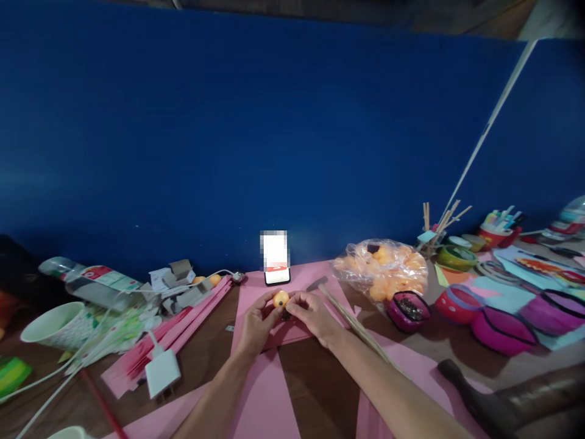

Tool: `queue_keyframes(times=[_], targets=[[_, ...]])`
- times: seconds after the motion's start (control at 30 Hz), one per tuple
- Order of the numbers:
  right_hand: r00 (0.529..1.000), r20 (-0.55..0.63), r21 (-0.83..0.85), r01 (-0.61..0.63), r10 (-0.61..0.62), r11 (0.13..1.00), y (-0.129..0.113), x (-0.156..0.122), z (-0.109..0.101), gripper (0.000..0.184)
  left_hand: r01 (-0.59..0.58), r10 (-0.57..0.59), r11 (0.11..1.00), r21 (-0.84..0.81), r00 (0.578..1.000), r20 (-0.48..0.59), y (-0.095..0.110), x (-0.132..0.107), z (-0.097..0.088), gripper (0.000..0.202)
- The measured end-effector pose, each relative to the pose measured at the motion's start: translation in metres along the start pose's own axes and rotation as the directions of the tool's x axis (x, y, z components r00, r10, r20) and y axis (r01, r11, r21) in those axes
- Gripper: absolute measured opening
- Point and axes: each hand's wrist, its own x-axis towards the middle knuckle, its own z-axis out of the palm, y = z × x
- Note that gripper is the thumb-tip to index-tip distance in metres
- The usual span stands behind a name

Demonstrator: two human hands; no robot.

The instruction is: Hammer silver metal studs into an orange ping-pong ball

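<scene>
A small orange ball (280,299) with a dark spot on its near side is held between the fingers and thumb of my left hand (256,321), over pink paper (299,336). Close against it on the right, my right hand (314,312) has its thumb and fingers pinched together. Something small and dark shows between the two hands, under the ball, too small to name. Behind the hands stands a lit phone (276,274), its screen partly blurred out. To the right lies a clear plastic bag (342,266) of orange balls (388,286), with a purple bowl (397,322) of small dark pieces before it.
Thin sticks (351,320) lie beside my right forearm, and a hammer-like tool (484,396) is at front right. Pink and red bowls (503,332) stand farther right. Leftward are a white charger (163,373), folded pink paper (201,314), a bottle (109,286) and a cup (55,332).
</scene>
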Motion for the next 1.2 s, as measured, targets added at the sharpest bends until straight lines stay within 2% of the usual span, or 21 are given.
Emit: queue_keyframes(times=[0.13, 0.3, 0.47, 0.8, 1.2], targets=[[1.0, 0.009, -0.001, -0.024, 0.024, 1.0, -0.001, 0.0, 0.0, 0.017, 0.0, 0.0, 1.0, 0.015, 1.0, -0.007, -0.001, 0.0, 0.0, 0.054], [0.997, -0.038, -0.038, -0.069, 0.068, 0.997, -0.008, -0.002, 0.0, 0.018, -0.002, 0.002, 1.0, 0.004, 1.0, 0.002, -0.002, 0.001, -0.001, 0.053], [0.993, -0.054, 0.008, -0.104, 0.104, 0.995, -0.012, -0.002, 0.0, 0.017, -0.001, 0.001, 1.0, 0.008, 1.0, -0.01, -0.002, 0.001, 0.001, 0.055], [0.988, -0.088, 0.093, -0.12, 0.128, 0.988, 0.001, 0.0, -0.003, 0.023, 0.032, -0.029, 0.998, 0.062, 0.998, -0.047, 0.002, -0.003, 0.002, 0.055], [0.987, -0.098, 0.134, -0.117, 0.13, 0.984, 0.001, 0.0, -0.002, 0.027, 0.014, -0.012, 0.999, 0.038, 0.998, -0.057, -0.002, -0.002, 0.003, 0.056]])
